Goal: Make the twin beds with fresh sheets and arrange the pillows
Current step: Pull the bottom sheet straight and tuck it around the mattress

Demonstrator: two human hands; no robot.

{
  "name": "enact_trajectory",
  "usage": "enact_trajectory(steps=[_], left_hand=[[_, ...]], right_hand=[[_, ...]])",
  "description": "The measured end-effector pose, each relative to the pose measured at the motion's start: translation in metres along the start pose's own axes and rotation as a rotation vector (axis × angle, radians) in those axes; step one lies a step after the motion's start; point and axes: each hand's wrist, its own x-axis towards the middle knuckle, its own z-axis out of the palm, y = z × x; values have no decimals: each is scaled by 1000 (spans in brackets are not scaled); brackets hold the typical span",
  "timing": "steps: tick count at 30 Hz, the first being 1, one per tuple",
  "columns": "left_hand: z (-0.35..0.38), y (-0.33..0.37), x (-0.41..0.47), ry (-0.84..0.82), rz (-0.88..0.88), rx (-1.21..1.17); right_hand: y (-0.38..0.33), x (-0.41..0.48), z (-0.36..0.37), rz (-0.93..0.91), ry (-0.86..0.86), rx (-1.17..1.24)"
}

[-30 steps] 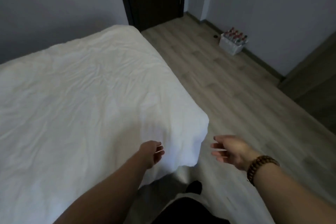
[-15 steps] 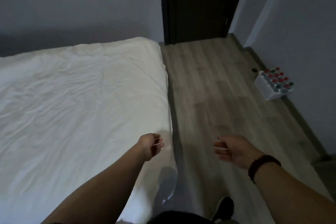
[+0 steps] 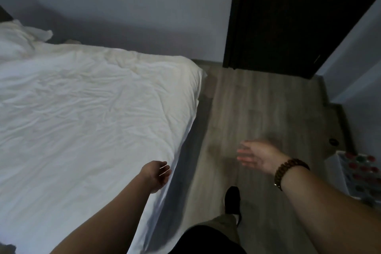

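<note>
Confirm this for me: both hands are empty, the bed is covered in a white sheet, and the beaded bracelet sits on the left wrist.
One thing is wrong. The head view shows the bracelet on the right wrist, just behind the right hand; the wrist of the left hand is bare. The rest stands: both hands are empty and the sheet is white.

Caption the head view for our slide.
Empty left hand by the white sheet, right hand over wooden floor.
</note>
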Motion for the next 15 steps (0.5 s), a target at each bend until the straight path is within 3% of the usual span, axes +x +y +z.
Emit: enact_trajectory(steps=[4, 8, 15], left_hand=[[99, 62, 35, 45, -56, -4], [207, 148, 39, 5, 10, -24], [343, 292, 90, 0, 149, -108]], right_hand=[[-100, 68, -46, 37, 0, -118], [-220, 127, -80, -2, 8, -232], [-408, 273, -70, -70, -104, -435]])
